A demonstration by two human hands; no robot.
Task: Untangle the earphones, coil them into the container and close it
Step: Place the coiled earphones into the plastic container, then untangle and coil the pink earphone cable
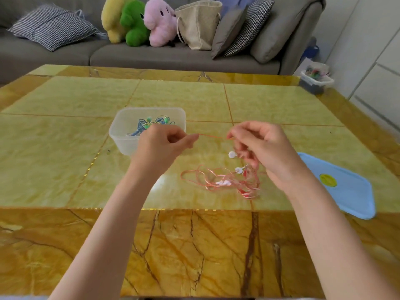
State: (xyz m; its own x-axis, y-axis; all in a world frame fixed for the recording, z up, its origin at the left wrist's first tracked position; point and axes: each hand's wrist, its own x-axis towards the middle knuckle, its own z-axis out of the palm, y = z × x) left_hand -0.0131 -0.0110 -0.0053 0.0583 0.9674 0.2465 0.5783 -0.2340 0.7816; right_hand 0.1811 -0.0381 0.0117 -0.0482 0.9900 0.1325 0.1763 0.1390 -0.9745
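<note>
Pink-corded earphones [225,180] with white earbuds lie in a loose tangle on the yellow marble table [65,148]. A stretch of the pink cord runs taut between my hands above the table. My left hand [164,146] pinches one end of that stretch. My right hand [262,148] pinches the other end, and more cord with an earbud hangs from its curled fingers. Behind my left hand stands the clear plastic container [121,128], open, holding blue-corded earphones [149,124] with green buds. Its blue lid [346,187] lies flat at the right.
A grey sofa [151,55] with cushions, plush toys [138,20] and a woven bag [199,24] runs along the table's far side. A small box of items [316,77] sits on the floor past the table's far right corner.
</note>
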